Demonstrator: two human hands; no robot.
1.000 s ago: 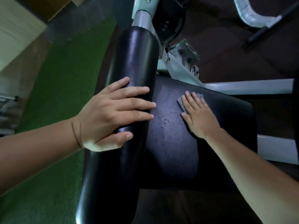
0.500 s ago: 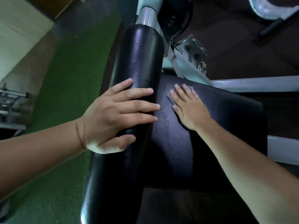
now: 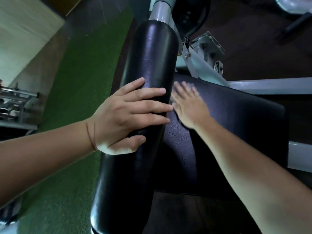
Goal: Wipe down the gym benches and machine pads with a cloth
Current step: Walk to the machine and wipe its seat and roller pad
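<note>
Pads, two of them, both black and glossy, fill the middle of the view. One is a long roller [image 3: 152, 53] running from the top centre down to the bottom edge. The other is a flat seat [image 3: 236, 129] lying just right of the roller and lower than it.

Two bare hands are in view, one on each pad. The left hand [image 3: 125, 119] lies across the roller with its four fingers nearly straight and spread over the curve and the thumb laid along the near side; it holds nothing. The right hand [image 3: 189, 108] is blurred and presses palm down on the seat's far left corner, close to the roller, with its fingers straight and together.

One cloth [image 3: 173, 99] is under the right hand, showing only as a pale grey smear at the edge of the fingers; its shape cannot be made out.

One grey tube [image 3: 160, 10] enters the roller's top end. A metal bracket [image 3: 207, 46] sits behind the seat, and one pale beam [image 3: 270, 86] runs off to the right. Green turf [image 3: 76, 98] covers the floor on the left, where one metal rack [image 3: 16, 102] stands at the edge.
</note>
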